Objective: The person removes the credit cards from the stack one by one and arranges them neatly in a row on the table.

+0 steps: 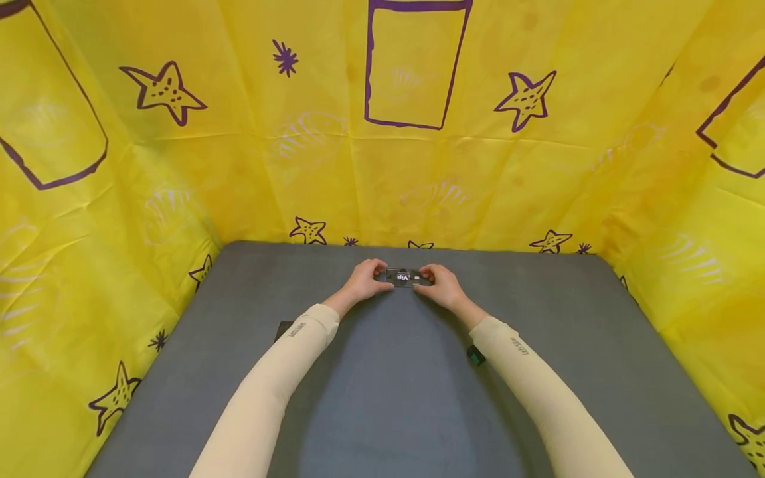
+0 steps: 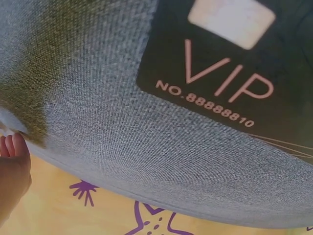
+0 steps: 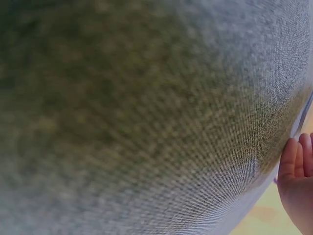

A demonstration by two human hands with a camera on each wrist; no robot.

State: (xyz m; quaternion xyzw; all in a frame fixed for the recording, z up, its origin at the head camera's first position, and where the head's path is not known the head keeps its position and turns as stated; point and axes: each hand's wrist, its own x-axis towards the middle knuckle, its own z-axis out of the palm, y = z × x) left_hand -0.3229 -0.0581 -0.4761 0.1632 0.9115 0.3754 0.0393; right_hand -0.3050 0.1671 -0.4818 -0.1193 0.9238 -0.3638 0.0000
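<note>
Near the back of the grey table, both hands hold a small, dark, glossy card (image 1: 402,277) marked "Vip" between them. My left hand (image 1: 363,280) pinches its left end with thumb and fingers. At the other end my right hand (image 1: 443,284) grips it the same way. A black card (image 2: 210,73) printed "VIP" and a number, with a pale square above, lies on the table in the left wrist view. Fingers of the left hand (image 2: 13,169) show at that view's lower left. Part of the right hand (image 3: 297,178) appears at the right wrist view's edge, its hold unclear.
The grey cloth-covered table (image 1: 382,398) is bordered by yellow patterned curtains (image 1: 323,166) at the back and sides. A dark flat piece (image 1: 283,329) shows beside the left sleeve. A small black and green object (image 1: 476,355) is beside the right sleeve.
</note>
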